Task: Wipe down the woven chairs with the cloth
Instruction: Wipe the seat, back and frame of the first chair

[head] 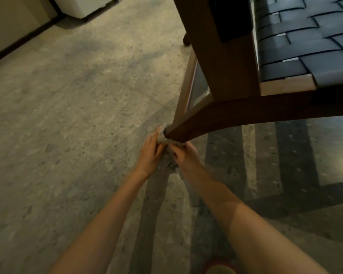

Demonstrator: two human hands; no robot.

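Observation:
A wooden chair (222,62) with a dark woven strap seat (305,40) fills the upper right. Its front leg (178,133) comes down to the floor at the centre. A grey fluffy cloth (163,138) is wrapped round the bottom of that leg. My left hand (151,153) holds the cloth against the leg's left side. My right hand (185,155) grips the cloth from the right and below. Part of the cloth hangs between my hands, and the foot of the leg is hidden by it.
Speckled stone floor (67,115) spreads to the left. A white cabinet or appliance (85,4) stands at the top left beside a wall with a dark skirting. The chair's curved lower rail (265,111) runs right above striped shadows.

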